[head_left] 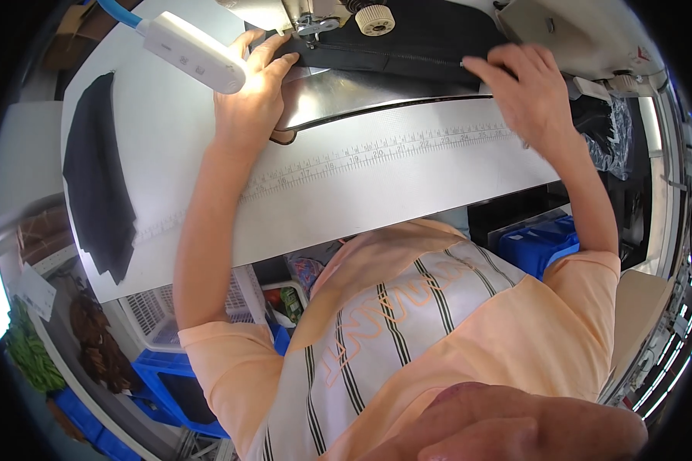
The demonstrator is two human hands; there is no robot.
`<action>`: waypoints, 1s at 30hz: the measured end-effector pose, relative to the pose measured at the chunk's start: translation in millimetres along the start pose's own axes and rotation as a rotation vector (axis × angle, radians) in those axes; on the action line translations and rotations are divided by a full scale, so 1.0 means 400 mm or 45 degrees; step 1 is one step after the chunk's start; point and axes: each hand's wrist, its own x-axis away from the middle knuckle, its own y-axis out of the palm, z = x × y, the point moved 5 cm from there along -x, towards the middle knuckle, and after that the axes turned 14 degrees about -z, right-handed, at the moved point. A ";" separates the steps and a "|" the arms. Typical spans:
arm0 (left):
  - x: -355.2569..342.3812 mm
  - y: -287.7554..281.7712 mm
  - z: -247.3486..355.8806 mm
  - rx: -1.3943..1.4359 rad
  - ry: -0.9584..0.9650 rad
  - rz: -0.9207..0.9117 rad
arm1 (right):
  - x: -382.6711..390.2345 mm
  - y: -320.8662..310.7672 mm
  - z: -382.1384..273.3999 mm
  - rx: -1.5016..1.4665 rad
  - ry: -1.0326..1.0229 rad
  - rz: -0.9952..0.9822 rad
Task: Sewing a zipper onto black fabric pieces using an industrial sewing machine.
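Observation:
A black fabric piece (430, 34) with a long stitched seam or zipper line lies across the sewing machine (315, 29) bed, its left end by the presser foot. My left hand (255, 88) rests on the fabric's left end beside the foot, fingers spread and pressing down. At the fabric's right end, my right hand (529, 88) pinches the near edge between thumb and fingers, the other fingers curled. The shiny metal plate (346, 98) shows between the hands, in front of the fabric.
Another black fabric piece (96, 180) lies at the table's left. A white lamp (196, 55) on a blue cable hangs over the upper left. A ruler scale (377, 151) runs along the front. Below are a white basket (158, 311) and a blue bin (542, 242).

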 end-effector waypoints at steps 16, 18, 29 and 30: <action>0.023 -0.016 0.052 0.557 -0.037 -0.109 | -0.197 0.167 -0.125 -0.455 0.014 -0.101; 0.021 -0.020 0.058 0.534 -0.045 -0.188 | -0.199 0.222 -0.117 -0.398 0.098 -0.205; 0.026 -0.018 0.057 0.454 -0.048 -0.230 | -0.197 0.236 -0.110 -0.414 0.089 -0.230; 0.025 -0.016 0.058 0.466 -0.048 -0.248 | -0.196 0.236 -0.111 -0.396 0.090 -0.236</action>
